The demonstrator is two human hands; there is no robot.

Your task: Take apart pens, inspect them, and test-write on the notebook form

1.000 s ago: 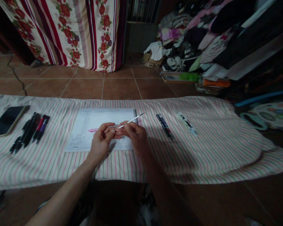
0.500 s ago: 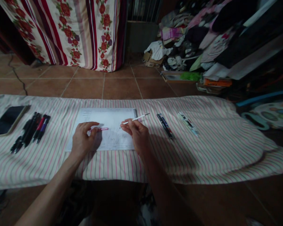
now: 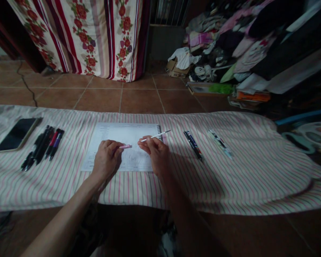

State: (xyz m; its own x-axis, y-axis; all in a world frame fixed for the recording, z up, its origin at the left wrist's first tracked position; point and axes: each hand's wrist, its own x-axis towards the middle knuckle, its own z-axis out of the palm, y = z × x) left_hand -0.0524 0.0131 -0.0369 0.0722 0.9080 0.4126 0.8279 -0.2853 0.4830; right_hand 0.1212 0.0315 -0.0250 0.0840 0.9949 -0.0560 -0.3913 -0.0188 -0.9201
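Observation:
Over the left part of a spiral notebook (image 3: pixel 139 162), my left hand (image 3: pixel 106 159) is closed on a pink pen barrel (image 3: pixel 126 146), whose end points right. My right hand (image 3: pixel 158 154) pinches a slim white pen refill (image 3: pixel 160 134) with a dark tip, slanting up to the right across the notebook's spiral edge. A gap separates the barrel from the refill. Faint handwriting shows on the page between my hands.
Several black, red and purple pens (image 3: pixel 44 146) and a phone (image 3: pixel 17 134) lie to the left. Right of the notebook are dark pens (image 3: pixel 193 145) and pale pens (image 3: pixel 220 144). Everything rests on a striped cloth (image 3: pixel 243 171). Piled clothes (image 3: pixel 216 39) stand beyond, on the tiled floor.
My left hand has closed more fully around the pink barrel and moved right, nearer my right hand. The right hand still holds the refill. The whole view has shifted slightly.

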